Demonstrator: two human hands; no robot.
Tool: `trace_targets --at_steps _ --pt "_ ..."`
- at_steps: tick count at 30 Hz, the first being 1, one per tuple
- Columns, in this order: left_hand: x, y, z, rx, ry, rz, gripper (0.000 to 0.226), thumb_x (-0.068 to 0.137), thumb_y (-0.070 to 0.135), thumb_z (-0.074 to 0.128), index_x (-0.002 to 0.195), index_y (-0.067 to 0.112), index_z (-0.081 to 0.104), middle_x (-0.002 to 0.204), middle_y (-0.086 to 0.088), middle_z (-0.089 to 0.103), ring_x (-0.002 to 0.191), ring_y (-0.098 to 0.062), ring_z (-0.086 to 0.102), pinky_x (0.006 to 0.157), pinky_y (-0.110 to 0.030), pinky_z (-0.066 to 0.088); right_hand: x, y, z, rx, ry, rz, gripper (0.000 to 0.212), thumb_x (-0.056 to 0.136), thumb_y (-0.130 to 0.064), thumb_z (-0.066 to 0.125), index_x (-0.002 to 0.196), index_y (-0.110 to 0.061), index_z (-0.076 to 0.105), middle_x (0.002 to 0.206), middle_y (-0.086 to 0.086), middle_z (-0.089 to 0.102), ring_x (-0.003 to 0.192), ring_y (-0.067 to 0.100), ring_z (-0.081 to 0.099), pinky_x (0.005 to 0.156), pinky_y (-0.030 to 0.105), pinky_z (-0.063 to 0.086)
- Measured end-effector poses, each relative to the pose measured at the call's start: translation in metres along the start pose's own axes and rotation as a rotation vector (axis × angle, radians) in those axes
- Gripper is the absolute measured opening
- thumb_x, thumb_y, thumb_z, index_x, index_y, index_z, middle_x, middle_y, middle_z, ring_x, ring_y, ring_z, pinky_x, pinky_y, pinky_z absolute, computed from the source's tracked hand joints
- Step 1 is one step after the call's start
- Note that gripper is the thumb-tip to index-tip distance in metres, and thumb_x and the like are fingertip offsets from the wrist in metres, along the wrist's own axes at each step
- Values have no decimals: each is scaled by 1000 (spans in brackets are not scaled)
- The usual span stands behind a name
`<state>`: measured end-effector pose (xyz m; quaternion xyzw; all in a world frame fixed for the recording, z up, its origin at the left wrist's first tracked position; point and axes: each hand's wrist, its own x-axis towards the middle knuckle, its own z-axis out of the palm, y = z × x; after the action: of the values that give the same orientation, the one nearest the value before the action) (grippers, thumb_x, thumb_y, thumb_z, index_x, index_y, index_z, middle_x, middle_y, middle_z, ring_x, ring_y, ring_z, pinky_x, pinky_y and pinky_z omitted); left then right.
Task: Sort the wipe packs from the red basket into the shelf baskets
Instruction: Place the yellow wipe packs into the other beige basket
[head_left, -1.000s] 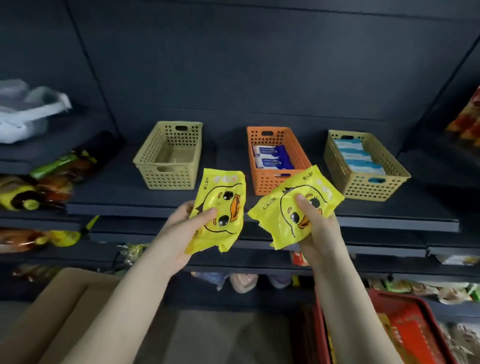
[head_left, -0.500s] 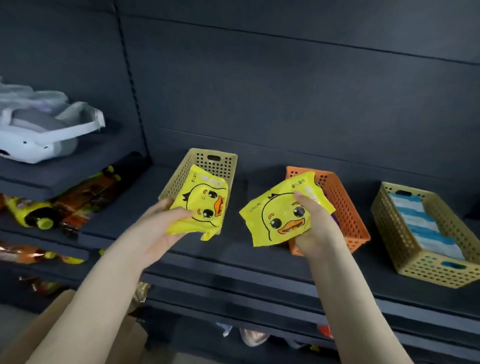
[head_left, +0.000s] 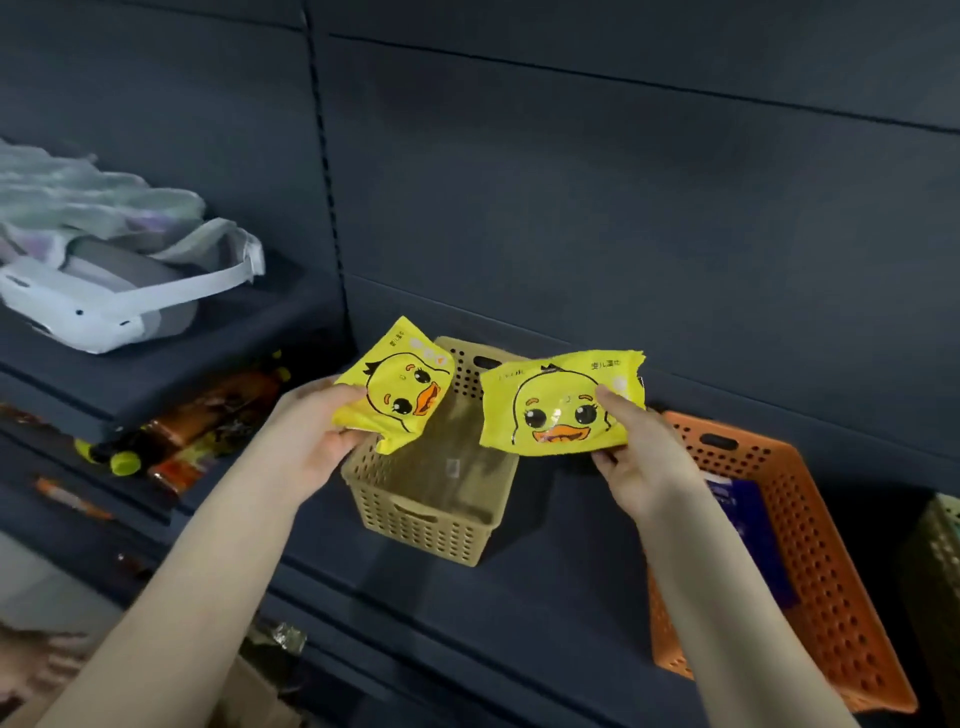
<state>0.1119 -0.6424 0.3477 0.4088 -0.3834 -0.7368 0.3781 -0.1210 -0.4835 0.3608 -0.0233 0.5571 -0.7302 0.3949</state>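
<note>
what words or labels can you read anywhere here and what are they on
Nothing is sharp enough to quote.
left duck pack, in the left hand: small print near its top edge, blurred.
right duck pack, in the right hand: faint letters and characters along the top, blurred.
white sticker inside the beige basket: too small.
blue pack in the orange basket: pale print, blurred.

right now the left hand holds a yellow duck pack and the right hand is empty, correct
No. The head view shows the right hand gripping a second yellow duck pack, not empty. The left hand does hold the first duck pack.
</note>
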Motion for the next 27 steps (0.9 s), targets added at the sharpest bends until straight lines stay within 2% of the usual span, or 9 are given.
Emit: trace_targets --at_steps 2,5,9,11,14,18,20,23,27 --pt "15 6 -4 8 1 18 28 95 1 51 122 -2 58 111 -18 69 94 -26 69 74 -35 55 12 8 15 -120 4 -22 36 85 -18 72 117 -11 56 111 9 69 94 19 66 74 29 51" --pt "40 14 -15 16 26 27 30 95 5 54 124 2 58 114 -17 69 100 -26 68 79 -37 54 28 26 39 -215 14 -27 38 86 -14 70 120 -7 54 108 12 69 91 21 68 65 29 54" --pt "70 27 -29 35 30 54 24 94 7 57 117 4 62 108 -13 71 93 -22 71 71 -32 57 53 52 78 -386 101 -87 46 84 -6 71 118 -13 41 99 0 58 95 23 65 75 43 59" --pt "84 32 -32 34 22 58 19 93 8 58 111 6 64 102 -11 72 85 -19 72 64 -29 58 67 64 96 -570 142 -141 51 84 -8 71 122 -16 38 98 -3 55 96 24 64 79 48 59" --pt "103 37 -36 34 -13 48 20 93 9 59 112 5 64 101 -11 72 81 -18 73 62 -29 59 89 79 115 -869 221 -232 51 87 -14 67 128 -16 36 96 -2 54 88 20 58 75 39 54" --pt "124 38 -40 29 -68 11 21 92 11 61 112 3 64 100 -13 72 80 -19 72 60 -30 58 109 93 121 -948 274 -218 57 92 -12 59 140 -13 29 101 4 56 81 18 51 66 31 42" --pt "133 35 -40 43 -100 -7 22 92 11 62 111 4 65 100 -13 73 80 -20 72 60 -29 58 118 100 120 -948 286 -188 65 92 -13 58 147 -14 22 110 8 58 82 18 51 68 32 43" --pt "144 32 -41 62 -123 -40 23 91 14 63 113 7 66 101 -11 74 85 -22 73 61 -30 58 127 104 118 -954 315 -182 67 93 -15 59 149 -14 21 123 12 58 98 27 58 76 33 45" --pt "154 28 -40 67 -126 -67 22 90 16 64 111 9 67 100 -11 74 86 -21 73 61 -30 57 133 113 118 -1153 349 -183 68 94 -15 59 148 -8 19 124 16 59 109 30 59 88 37 49"
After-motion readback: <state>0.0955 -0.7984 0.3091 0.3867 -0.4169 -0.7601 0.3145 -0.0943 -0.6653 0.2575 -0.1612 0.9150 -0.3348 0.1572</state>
